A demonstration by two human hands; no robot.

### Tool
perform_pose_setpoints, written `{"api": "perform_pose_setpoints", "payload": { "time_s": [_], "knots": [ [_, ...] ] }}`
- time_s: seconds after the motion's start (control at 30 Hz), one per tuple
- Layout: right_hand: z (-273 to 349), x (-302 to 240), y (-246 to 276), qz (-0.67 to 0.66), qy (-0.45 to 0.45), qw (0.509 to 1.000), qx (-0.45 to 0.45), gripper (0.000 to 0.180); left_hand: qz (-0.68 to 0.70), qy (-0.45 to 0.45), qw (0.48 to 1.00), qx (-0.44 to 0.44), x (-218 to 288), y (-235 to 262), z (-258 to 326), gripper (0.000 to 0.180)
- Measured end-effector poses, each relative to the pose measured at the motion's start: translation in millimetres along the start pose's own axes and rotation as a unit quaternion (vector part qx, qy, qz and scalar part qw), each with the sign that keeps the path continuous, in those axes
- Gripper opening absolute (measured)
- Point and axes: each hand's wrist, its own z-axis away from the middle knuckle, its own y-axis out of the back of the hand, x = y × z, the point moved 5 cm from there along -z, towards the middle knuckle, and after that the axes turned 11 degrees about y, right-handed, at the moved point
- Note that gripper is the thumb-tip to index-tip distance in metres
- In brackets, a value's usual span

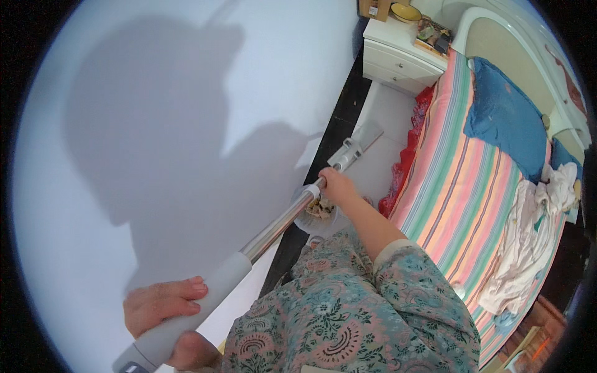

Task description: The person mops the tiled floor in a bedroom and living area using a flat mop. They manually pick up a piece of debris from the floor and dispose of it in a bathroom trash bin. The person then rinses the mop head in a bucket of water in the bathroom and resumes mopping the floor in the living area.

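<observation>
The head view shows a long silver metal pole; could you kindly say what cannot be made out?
Head view:
Near end of the pale grey handle: cut off by the lower edge.
Palm of the left hand: hidden by that handle.
Contents of the pale round container: too small to identify.

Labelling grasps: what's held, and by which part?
A long-handled tool: left hand around the pale grip, right hand on the metal pole near the flat head.

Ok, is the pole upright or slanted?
Slanted: the pole runs down and forward from the left hand, through the right hand, toward the pale floor.
</observation>
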Motion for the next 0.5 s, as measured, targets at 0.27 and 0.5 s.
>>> {"api": "perform_pose_setpoints", "payload": {
  "time_s": [0.27, 0.5],
  "knots": [
    [74, -27, -5, -0.003, -0.076, 0.996, -0.056, 0.020, 0.233, -0.058, 0.945, -0.222, -27, 18, -29, 0.033],
    [63, 11, 22, 0.024, -0.067, 0.996, -0.062, 0.021, 0.269, -0.082, 0.873, -0.397, 30, -24, -44, 0.009]
  ]
}}
